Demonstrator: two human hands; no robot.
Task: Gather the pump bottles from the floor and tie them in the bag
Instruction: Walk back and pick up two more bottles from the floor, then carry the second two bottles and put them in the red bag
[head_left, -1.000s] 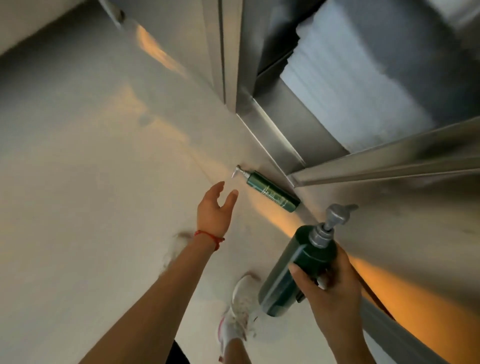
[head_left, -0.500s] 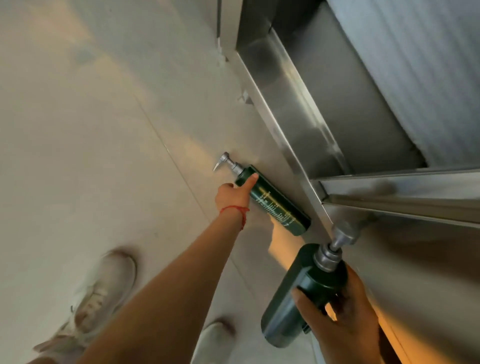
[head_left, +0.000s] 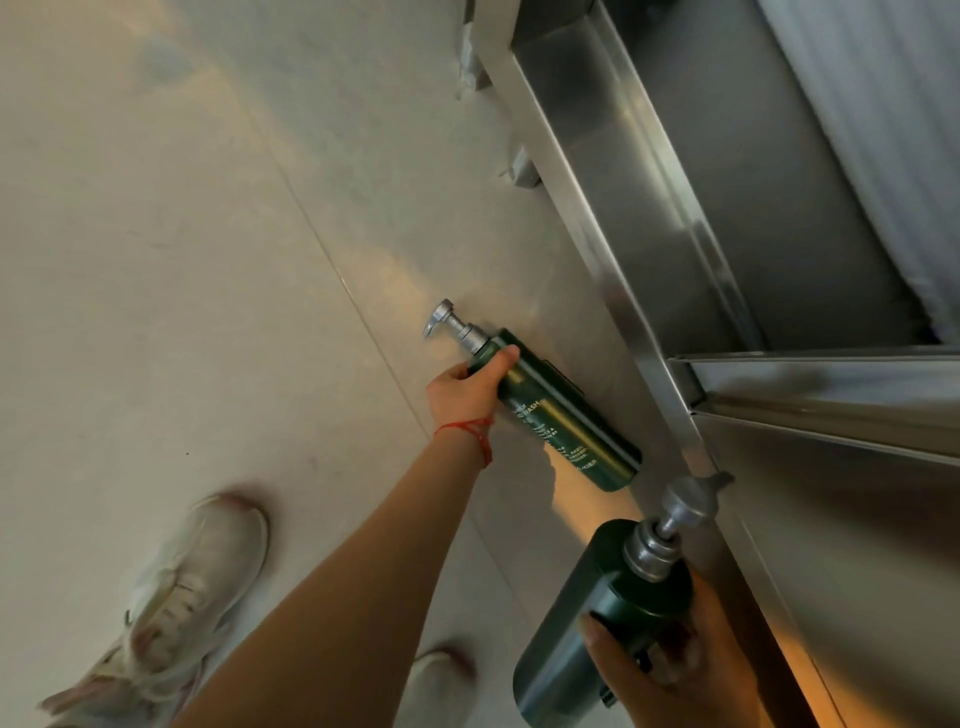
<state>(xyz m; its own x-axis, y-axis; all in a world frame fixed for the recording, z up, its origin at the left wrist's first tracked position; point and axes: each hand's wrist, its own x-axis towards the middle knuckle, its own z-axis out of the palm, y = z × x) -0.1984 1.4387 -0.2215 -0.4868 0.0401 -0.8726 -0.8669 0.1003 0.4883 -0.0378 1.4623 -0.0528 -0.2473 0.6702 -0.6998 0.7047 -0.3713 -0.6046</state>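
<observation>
The left hand (head_left: 462, 392), open and reaching a second ago, now wraps the slim dark-green pump bottle (head_left: 550, 410) lying on the grey floor (head_left: 208, 260); the right hand (head_left: 670, 670) grips a fatter green pump bottle (head_left: 582, 629); lifting comes next, likely; no bag in view.

left hand (head_left: 464, 393) wrapped round neck end of green pump bottle (head_left: 563, 418) lying on floor (head_left: 156, 260) | right hand (head_left: 670, 670) gripping second green bottle (head_left: 587, 618), pump up | white sneakers (head_left: 176, 603) below

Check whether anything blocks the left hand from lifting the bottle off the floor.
Nothing visible does. The left hand is wrapped around the bottle on the floor near its pump end. The metal frame runs beside it, not over it. The right hand holds a second bottle lower down, apart.
</observation>
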